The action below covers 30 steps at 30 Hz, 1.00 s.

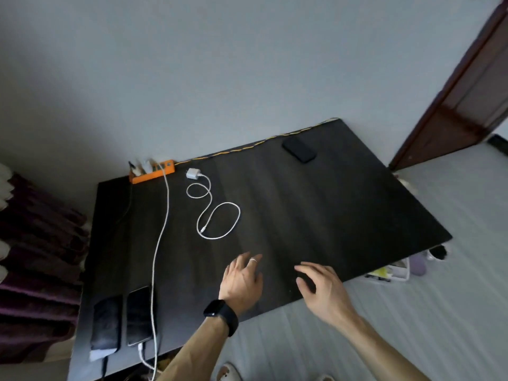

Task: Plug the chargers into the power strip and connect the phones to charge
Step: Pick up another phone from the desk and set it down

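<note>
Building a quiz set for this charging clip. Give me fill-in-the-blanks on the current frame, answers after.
1. The power strip is coloured ____.
2. The loose white charger lies on the table, to the ____ of the strip.
3. The number of phones lying side by side near the table's left front corner is ____; a third phone lies far back.
4. The watch is on the ____ wrist.

Missing words: orange; right; two; left
</note>
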{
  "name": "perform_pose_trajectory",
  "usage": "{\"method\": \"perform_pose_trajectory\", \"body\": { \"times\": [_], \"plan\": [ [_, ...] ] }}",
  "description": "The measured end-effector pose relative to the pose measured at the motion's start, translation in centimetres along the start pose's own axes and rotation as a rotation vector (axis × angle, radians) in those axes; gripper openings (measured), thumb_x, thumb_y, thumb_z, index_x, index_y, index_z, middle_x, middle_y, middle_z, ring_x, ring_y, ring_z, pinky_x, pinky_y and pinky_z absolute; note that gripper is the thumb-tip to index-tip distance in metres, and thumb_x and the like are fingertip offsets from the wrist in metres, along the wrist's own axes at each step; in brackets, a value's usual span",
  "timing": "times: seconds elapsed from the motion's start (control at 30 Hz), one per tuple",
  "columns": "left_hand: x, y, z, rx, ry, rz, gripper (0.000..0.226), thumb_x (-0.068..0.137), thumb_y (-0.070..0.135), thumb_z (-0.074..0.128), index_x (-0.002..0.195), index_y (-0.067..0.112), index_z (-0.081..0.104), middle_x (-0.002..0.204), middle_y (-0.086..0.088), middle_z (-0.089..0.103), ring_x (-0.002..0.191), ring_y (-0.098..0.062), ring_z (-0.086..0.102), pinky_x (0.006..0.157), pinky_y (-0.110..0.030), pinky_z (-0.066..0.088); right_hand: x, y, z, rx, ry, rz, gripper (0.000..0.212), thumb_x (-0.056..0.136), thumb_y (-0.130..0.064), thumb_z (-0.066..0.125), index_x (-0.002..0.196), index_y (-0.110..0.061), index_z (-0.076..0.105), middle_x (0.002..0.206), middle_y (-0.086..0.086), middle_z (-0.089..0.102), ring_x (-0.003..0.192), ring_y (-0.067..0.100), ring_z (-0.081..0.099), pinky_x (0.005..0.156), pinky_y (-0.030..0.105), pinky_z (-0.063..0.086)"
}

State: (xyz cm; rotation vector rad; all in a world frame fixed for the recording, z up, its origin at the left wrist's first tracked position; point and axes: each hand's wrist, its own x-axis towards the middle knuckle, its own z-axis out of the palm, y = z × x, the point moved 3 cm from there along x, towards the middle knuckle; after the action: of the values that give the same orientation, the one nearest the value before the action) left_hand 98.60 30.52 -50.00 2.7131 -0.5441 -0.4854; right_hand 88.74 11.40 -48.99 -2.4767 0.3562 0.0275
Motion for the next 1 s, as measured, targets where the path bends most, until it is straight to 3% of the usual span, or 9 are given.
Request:
{"method": "perform_pose_trajectory", "body": {
  "times": [0.13,0.27,0.67,0.87,1.0],
  "plan": [
    [3.0,7.5,1.7,-0.011,-0.002,0.033,0.056,0.094,0.031,0.051,0.149,0.028,0.04,0.153,-0.001,0.039,0.14,-0.023,0.038,0.117,-0.033,0.026,0.4,6.1,-4.9,-0.006,0.059,0.056,0.031,0.094,-0.03,0.065,0.124,-0.025,0.069,0.129,-0.007,0.067,0.12,0.016,0.057,0.096,0.022,0.044],
    [5.5,12.5,2.9,-0.03,-0.033,0.033,0.056,0.095,0.03,0.052,0.149,0.027,0.041,0.152,-0.002,0.04,0.139,-0.024,0.038,0.117,-0.034,0.027,1.4,10.6,-8.5,0.023,0.098,0.099,0.031,0.094,-0.027,0.066,0.124,-0.022,0.07,0.128,-0.003,0.068,0.118,0.021,0.057,0.095,0.033,0.053],
    [18.4,15.0,4.7,0.024,-0.103,0.012,0.054,0.096,0.032,0.049,0.149,0.031,0.04,0.151,0.003,0.04,0.138,-0.021,0.039,0.116,-0.035,0.029,12.9,18.5,-11.1,-0.059,-0.012,0.173,0.036,0.099,-0.037,0.055,0.133,-0.029,0.06,0.136,-0.011,0.061,0.129,0.012,0.049,0.102,0.024,0.043],
    [29.9,15.0,5.1,0.04,-0.14,0.013,0.053,0.097,0.032,0.049,0.149,0.029,0.04,0.152,0.0,0.041,0.139,-0.024,0.038,0.117,-0.039,0.029,23.6,22.1,-10.9,-0.169,-0.168,0.322,0.047,0.098,-0.043,0.053,0.144,-0.037,0.045,0.154,-0.007,0.043,0.141,0.02,0.04,0.111,0.036,0.043],
    [36.8,15.2,4.9,0.068,-0.146,0.008,0.056,0.096,0.034,0.049,0.15,0.028,0.037,0.156,-0.004,0.035,0.142,-0.028,0.034,0.118,-0.043,0.028,28.8,24.9,-10.3,-0.277,-0.321,0.41,0.063,0.098,-0.051,0.05,0.153,-0.044,0.022,0.167,-0.001,0.017,0.152,0.033,0.02,0.118,0.051,0.033]
  ]
}}
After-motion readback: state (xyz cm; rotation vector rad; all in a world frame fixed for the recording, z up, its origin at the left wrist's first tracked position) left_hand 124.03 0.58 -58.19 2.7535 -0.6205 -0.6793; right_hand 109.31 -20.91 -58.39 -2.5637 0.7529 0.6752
